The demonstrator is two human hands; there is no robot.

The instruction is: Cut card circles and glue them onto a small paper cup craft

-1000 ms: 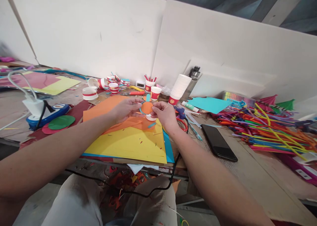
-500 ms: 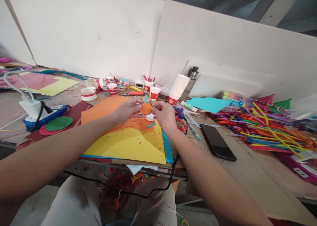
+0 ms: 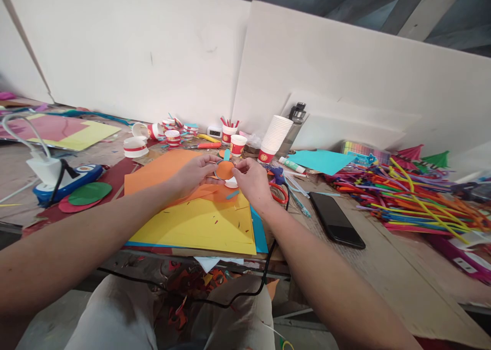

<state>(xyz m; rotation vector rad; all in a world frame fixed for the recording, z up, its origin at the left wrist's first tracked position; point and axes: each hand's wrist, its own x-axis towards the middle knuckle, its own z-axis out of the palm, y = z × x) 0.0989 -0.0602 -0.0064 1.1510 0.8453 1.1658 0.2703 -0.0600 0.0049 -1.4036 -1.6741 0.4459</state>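
Between my two hands is an orange paper disc (image 3: 224,170) with a pale rim, held over the stack of coloured paper. My left hand (image 3: 198,173) pinches its left edge with thumb and fingers. On the opposite edge my right hand (image 3: 248,179) closes thumb against fingertips. A light-blue paper strip (image 3: 227,155) shows just above the disc; whether it is attached I cannot tell. Below the disc a small white piece (image 3: 231,183) peeks out, partly hidden. Orange sheets (image 3: 153,172) and a yellow sheet (image 3: 192,231) lie beneath my hands.
Behind stand a stack of paper cups (image 3: 275,138), a bottle (image 3: 293,130) and cut cup rings (image 3: 136,146). To the right are a phone (image 3: 337,219), a glue gun (image 3: 276,174) and many pipe cleaners (image 3: 418,202). A power strip (image 3: 69,182) sits left. A black cable (image 3: 230,301) crosses my lap.
The disc has turned slightly and sits a little lower in my hands. My right fingers have moved slightly left along its edge. The camera view has shifted a little.
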